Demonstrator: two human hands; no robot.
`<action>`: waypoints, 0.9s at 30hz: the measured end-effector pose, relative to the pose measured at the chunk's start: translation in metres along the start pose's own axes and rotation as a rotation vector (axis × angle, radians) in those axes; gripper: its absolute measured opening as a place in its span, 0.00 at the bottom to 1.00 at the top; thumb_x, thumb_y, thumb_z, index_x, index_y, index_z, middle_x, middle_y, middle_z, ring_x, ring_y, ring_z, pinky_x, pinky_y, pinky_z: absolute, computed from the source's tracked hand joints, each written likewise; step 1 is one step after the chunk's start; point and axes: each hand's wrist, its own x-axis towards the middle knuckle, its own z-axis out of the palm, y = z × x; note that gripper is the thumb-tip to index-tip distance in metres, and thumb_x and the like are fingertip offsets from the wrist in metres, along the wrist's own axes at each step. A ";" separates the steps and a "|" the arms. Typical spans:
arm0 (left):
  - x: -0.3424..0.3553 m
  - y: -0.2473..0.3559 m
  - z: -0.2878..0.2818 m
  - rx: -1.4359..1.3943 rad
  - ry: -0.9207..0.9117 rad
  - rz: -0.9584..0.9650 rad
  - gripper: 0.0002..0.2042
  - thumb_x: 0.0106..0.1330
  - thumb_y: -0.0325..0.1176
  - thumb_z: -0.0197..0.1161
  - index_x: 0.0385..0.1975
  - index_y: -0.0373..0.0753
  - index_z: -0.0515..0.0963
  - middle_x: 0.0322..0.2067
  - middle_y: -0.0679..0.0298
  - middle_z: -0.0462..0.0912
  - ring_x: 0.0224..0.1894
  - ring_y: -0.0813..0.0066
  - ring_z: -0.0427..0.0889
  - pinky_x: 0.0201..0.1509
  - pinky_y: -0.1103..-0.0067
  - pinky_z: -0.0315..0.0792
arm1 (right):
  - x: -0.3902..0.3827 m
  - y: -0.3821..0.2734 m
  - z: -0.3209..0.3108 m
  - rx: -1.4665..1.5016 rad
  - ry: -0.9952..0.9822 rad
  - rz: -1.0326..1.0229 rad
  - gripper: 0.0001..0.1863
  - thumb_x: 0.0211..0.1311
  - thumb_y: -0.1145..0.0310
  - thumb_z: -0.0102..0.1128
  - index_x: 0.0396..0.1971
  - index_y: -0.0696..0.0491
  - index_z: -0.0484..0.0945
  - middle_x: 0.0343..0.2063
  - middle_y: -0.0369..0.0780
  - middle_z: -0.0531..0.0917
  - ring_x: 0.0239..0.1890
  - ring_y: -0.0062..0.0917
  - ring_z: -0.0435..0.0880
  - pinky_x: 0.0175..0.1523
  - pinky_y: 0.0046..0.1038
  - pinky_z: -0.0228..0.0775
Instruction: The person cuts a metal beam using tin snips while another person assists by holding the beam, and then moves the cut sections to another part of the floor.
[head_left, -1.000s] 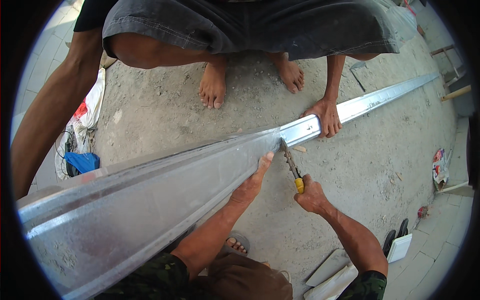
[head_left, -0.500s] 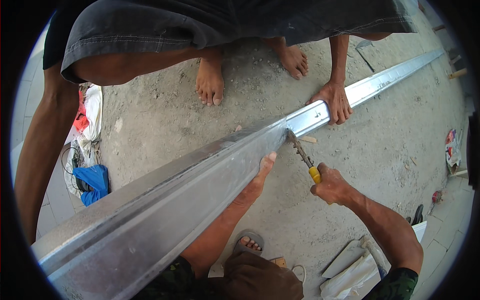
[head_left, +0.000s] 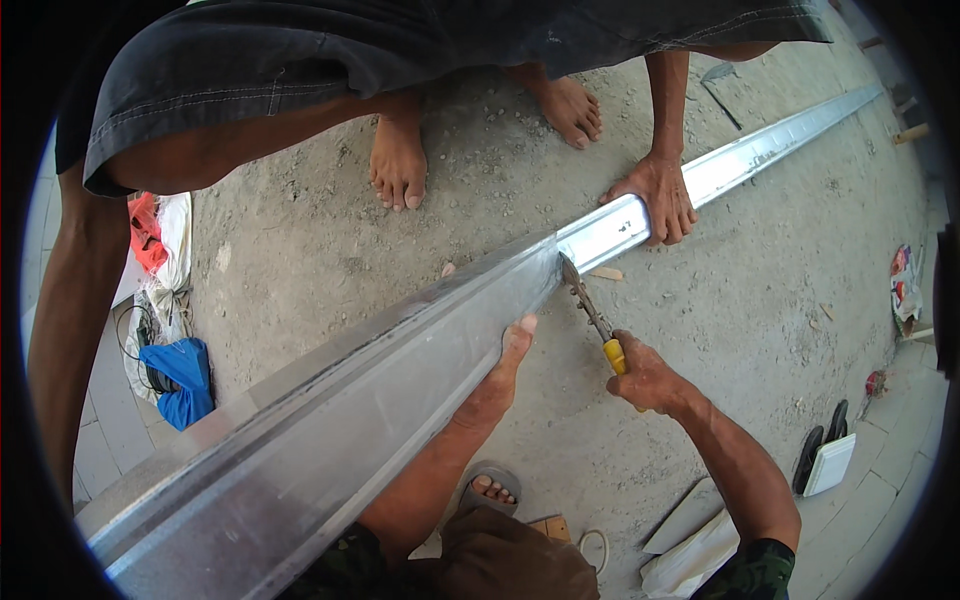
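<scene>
A long silvery metal channel (head_left: 330,400) runs from the lower left up to the right, with a narrower, brighter metal stretch (head_left: 597,232) beyond its end. My left hand (head_left: 497,375) grips the near side of the channel from below. Its thumb lies along the side, while the other fingers are hidden behind the metal. My right hand (head_left: 645,378) is closed round the yellow handles of tin snips (head_left: 590,308), whose jaws meet the channel's near edge at the seam. A co-worker's hand (head_left: 657,200) presses down over the bright stretch, just past the snips.
The co-worker's bare feet (head_left: 398,165) stand on the gritty concrete floor (head_left: 300,230) across the channel. A blue bag (head_left: 183,380) lies at the left. Black sandals (head_left: 822,450) and a white flat box (head_left: 830,465) are at the lower right. A wood scrap (head_left: 606,273) lies near the snips.
The whole view has shifted, so the channel, hands and snips appear slightly further left. The snips' jaws remain at the seam, and both my hands and the co-worker's hand keep their holds.
</scene>
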 end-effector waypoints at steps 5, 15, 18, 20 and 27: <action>0.002 0.000 -0.002 0.002 -0.047 0.001 0.27 0.57 0.35 0.66 0.55 0.31 0.67 0.49 0.51 0.74 0.51 0.60 0.74 0.63 0.68 0.62 | 0.015 0.025 0.021 -0.084 0.158 -0.097 0.29 0.46 0.75 0.56 0.51 0.64 0.61 0.42 0.60 0.75 0.48 0.54 0.75 0.53 0.44 0.67; 0.006 0.000 -0.017 -0.061 -0.142 0.035 0.26 0.56 0.32 0.64 0.55 0.32 0.69 0.49 0.52 0.75 0.52 0.61 0.74 0.62 0.68 0.65 | -0.014 -0.004 0.014 -0.168 0.148 -0.046 0.21 0.48 0.74 0.52 0.43 0.65 0.61 0.33 0.62 0.77 0.41 0.57 0.77 0.47 0.47 0.69; 0.007 -0.002 -0.025 0.016 -0.171 0.015 0.26 0.56 0.32 0.64 0.56 0.32 0.68 0.50 0.52 0.74 0.53 0.61 0.74 0.62 0.67 0.65 | -0.024 -0.029 0.003 -0.184 0.113 -0.007 0.21 0.48 0.72 0.52 0.42 0.67 0.62 0.32 0.63 0.77 0.40 0.55 0.79 0.46 0.46 0.71; 0.010 -0.003 -0.023 0.057 -0.194 0.029 0.25 0.56 0.32 0.63 0.55 0.32 0.69 0.50 0.52 0.74 0.53 0.61 0.74 0.62 0.67 0.65 | -0.031 -0.040 -0.010 -0.153 0.079 0.032 0.21 0.49 0.72 0.52 0.42 0.68 0.63 0.33 0.63 0.78 0.40 0.55 0.79 0.46 0.45 0.71; 0.001 0.001 -0.019 0.038 -0.167 0.104 0.23 0.55 0.30 0.63 0.51 0.31 0.72 0.49 0.52 0.76 0.52 0.59 0.74 0.62 0.67 0.64 | 0.002 0.027 0.031 -0.080 0.164 -0.058 0.25 0.46 0.74 0.54 0.48 0.65 0.63 0.38 0.60 0.77 0.45 0.54 0.77 0.51 0.45 0.68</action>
